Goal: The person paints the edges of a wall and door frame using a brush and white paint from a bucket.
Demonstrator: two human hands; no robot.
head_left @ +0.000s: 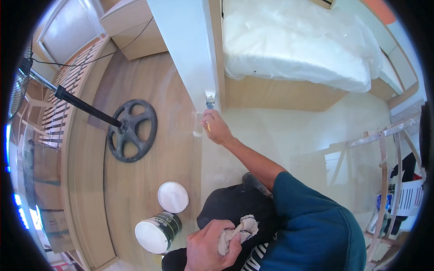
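Note:
My right hand (217,128) is closed round the handle of a paintbrush (210,101), arm stretched forward. The whitish bristles meet the low end of a white wall (190,49), close to the floor. Part of a yellowish handle shows by my fingers. Down near my lap, my left hand (209,247) grips a crumpled, off-white rag (247,227). To the left of my knee stands a paint bucket (174,224), dark green on its side and white on top. A round white lid (173,197) lies on the floor just beyond it.
A pedestal fan's black base (132,131) stands on the wood floor at left, its pole leaning toward a slatted bed frame (56,99). A plastic-wrapped mattress (298,43) rests on a wooden base at far right. A wooden ladder (383,180) stands at right.

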